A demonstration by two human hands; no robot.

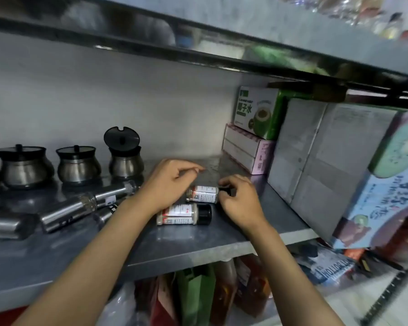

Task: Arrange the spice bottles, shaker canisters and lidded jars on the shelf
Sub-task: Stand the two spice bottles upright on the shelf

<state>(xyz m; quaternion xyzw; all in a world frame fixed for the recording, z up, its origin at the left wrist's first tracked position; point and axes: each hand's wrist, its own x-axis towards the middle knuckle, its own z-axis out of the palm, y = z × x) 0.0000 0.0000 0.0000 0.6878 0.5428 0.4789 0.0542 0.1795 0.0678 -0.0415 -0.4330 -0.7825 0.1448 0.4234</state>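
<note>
Two spice bottles with white labels and black caps lie on their sides on the grey shelf (198,241). My right hand (239,200) grips the black cap of the far spice bottle (203,194). The near spice bottle (184,214) lies free, just below it. My left hand (169,182) hovers above both bottles with fingers curled and nothing in it. Several steel shaker canisters (80,205) lie tipped over at the left. Three steel lidded jars stand along the back wall: one at the left (24,165), one in the middle (77,164), and one (125,158) with its lid propped open.
Stacked boxes fill the right end of the shelf: a green carton (257,111) on a pink box (247,149), then large grey cartons (316,149). Another shelf board (222,27) hangs close overhead. Packets and bottles (210,295) sit on the level below.
</note>
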